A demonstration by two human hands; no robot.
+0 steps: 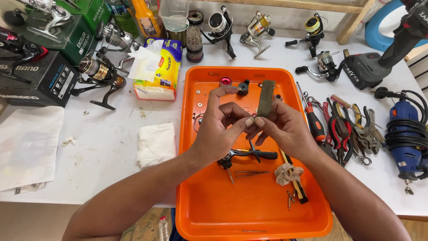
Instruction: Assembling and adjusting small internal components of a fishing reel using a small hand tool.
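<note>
Olive-drab and flat, a narrow strip (pixel 266 98) stands nearly upright above the orange tray (pixel 196 187), its lower end pinched in the fingertips of the right hand (pixel 285 129). It looks thin, stiff and light, perhaps an abrasive stick; a pinch low on its faces, as now, seems the sure place to take it. The left hand (pixel 220 129) meets the right at the fingertips, thumb and forefinger closed narrowly as if on some tiny part, too small to make out. Below the hands, on the tray floor, lie a black reel handle (pixel 249 155), slim tweezers (pixel 252 173), a crumpled rag (pixel 287 173) on a yellow-handled tool, and a few small screws (pixel 290 198); a red cap (pixel 226 81) and a black knob (pixel 243 87) sit near the far rim. Right of the tray on the white surface (pixel 107 147) are pliers and screwdrivers (pixel 343 129) and a blue rotary tool (pixel 405 134). To the left lie a folded tissue (pixel 156 143) and several spinning reels (pixel 100 73).
</note>
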